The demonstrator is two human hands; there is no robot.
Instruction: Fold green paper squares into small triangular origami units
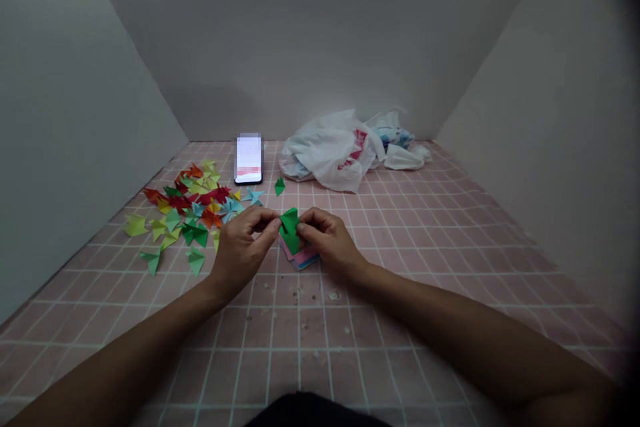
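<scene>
Between my two hands is a small folded piece of green origami paper (289,219), held above a stack of coloured paper squares (300,257). My left hand (247,238) pinches its left edge between thumb and forefinger. On the other side, my right hand (327,237) pinches the right edge the same way. Green shows at the top of the stack, with pink and blue edges below; my right hand partly covers it. A small folded green paper piece (280,186) lies just beyond my hands.
To the left spreads a pile of folded paper pieces (193,203) in red, yellow, green and blue. Behind it a lit phone (249,159) stands upright. White plastic bags (333,150) lie by the back wall. A pink checked cloth (425,233) covers the surface, with walls on three sides.
</scene>
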